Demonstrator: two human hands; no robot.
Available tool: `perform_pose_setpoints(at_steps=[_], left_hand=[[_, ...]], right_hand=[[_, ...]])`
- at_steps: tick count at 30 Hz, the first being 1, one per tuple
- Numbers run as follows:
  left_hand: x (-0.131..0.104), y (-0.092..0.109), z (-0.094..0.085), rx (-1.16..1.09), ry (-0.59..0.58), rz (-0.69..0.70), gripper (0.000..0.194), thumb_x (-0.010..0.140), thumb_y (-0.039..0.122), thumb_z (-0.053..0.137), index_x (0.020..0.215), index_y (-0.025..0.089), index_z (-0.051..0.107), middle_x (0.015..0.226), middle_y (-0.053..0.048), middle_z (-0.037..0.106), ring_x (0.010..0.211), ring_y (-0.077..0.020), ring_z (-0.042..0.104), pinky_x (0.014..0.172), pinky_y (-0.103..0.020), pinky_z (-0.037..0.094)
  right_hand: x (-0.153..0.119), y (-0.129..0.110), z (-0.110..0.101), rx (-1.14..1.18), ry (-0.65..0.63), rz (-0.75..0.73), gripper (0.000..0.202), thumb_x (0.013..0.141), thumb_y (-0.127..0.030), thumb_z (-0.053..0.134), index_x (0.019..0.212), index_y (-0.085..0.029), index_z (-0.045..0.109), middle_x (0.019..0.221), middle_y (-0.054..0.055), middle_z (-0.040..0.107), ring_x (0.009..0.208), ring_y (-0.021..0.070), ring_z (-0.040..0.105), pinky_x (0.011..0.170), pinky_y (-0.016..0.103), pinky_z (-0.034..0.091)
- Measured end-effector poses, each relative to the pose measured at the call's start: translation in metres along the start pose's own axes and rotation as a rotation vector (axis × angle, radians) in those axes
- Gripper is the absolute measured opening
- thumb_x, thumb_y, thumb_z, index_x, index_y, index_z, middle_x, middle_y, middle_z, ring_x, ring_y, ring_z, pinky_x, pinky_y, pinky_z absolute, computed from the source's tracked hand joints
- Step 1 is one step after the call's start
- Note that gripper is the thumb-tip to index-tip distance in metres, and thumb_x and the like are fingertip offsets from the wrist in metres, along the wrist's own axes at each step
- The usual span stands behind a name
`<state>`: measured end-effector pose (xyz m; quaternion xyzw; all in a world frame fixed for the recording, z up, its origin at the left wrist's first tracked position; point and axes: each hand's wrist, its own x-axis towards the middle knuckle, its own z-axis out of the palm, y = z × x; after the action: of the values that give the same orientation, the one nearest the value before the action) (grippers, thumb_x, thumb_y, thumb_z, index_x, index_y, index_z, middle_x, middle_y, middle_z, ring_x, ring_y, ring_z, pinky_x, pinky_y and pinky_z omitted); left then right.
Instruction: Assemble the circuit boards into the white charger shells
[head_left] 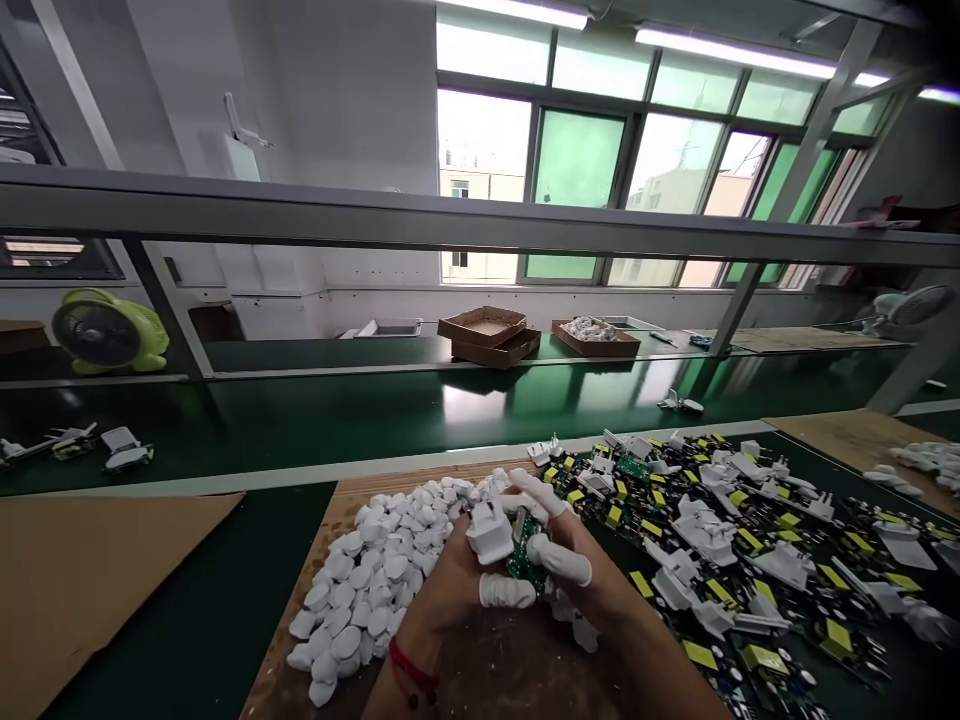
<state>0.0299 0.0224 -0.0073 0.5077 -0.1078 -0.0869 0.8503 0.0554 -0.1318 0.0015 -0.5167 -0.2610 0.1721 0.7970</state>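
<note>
My left hand (pixel 459 578) is closed around a white plastic plug housing (pixel 490 533), its white-covered thumb pointing right below a green circuit board (pixel 523 565). My right hand (pixel 566 545), with white finger covers on thumb and fingers, grips that board from the right side. Housing and board are close together between the two hands; whether they are joined I cannot tell. Just left of my left hand lies a heap of small rounded white plastic pieces (pixel 371 570) on a brown board (pixel 315 590). A few white parts (pixel 583 632) sit under my right hand.
At right, many circuit boards with yellow components (pixel 701 655) and white plug parts (pixel 705 530) cover the bench. Beyond runs a green belt (pixel 360 410) under a metal rail (pixel 375 220). Cardboard trays (pixel 495 352) stand behind; a green fan (pixel 109 332) is left.
</note>
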Motion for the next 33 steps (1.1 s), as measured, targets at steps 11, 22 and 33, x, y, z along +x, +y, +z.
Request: perform_pose_setpoints(at_steps=[11, 22, 33], left_hand=[[-0.006, 0.014, 0.003, 0.209, -0.09, -0.017, 0.086, 0.035, 0.029, 0.091, 0.115, 0.018, 0.061, 0.107, -0.01, 0.066, 0.112, -0.0361, 0.053, 0.095, -0.043, 0.045], [-0.008, 0.026, 0.009, 0.276, -0.126, -0.024, 0.073, 0.038, 0.035, 0.09, 0.106, 0.016, 0.067, 0.094, -0.01, 0.07, 0.106, -0.037, 0.057, 0.096, -0.046, 0.045], [-0.006, 0.031, 0.004, 0.474, -0.184, 0.007, 0.058, 0.049, 0.037, 0.082, 0.102, 0.016, 0.07, 0.088, -0.007, 0.07, 0.105, -0.0362, 0.056, 0.095, -0.044, 0.044]], right_hand=[[-0.01, 0.012, 0.011, 0.156, 0.008, 0.003, 0.07, 0.054, -0.046, 0.082, 0.118, -0.025, 0.063, 0.102, 0.01, 0.066, 0.096, 0.0294, 0.06, 0.085, 0.043, 0.048], [-0.011, 0.022, 0.007, 0.205, -0.042, 0.055, 0.066, 0.052, -0.044, 0.086, 0.111, -0.025, 0.065, 0.097, 0.008, 0.066, 0.087, 0.0252, 0.062, 0.076, 0.038, 0.052], [-0.008, 0.016, 0.008, 0.183, -0.052, 0.036, 0.059, 0.053, -0.043, 0.085, 0.105, -0.023, 0.068, 0.096, 0.009, 0.067, 0.09, 0.0274, 0.062, 0.077, 0.04, 0.051]])
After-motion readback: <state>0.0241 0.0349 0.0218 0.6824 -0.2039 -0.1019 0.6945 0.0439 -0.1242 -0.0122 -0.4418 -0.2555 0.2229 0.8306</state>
